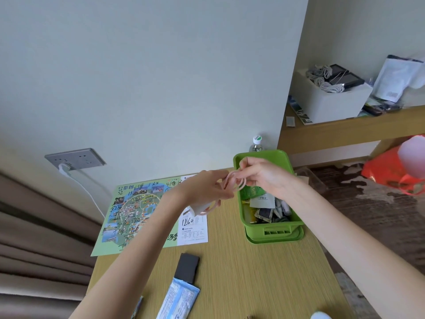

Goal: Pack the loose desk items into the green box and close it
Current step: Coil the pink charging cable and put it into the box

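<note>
The green box (298,224) stands open on the wooden desk (253,272), resting on its own lid, with sachets and small packets inside. Just left of it, above the desk, both hands hold a pink cable (239,184) coiled in loops. My left hand (202,189) grips the loops together with a white charger plug (199,209) that hangs below it. My right hand (262,173) pinches the cable's upper loop over the box's left rim. On the desk near me lie a dark flat rectangular item (187,267) and a blue-and-white packet (178,300).
A colourful map sheet (133,215) with handwriting lies at the desk's back left. A water bottle (256,143) stands behind the box. A wall socket (74,158) has a white plug and cord. A shelf at right holds a white bin (331,101); a red bag (391,173) is below.
</note>
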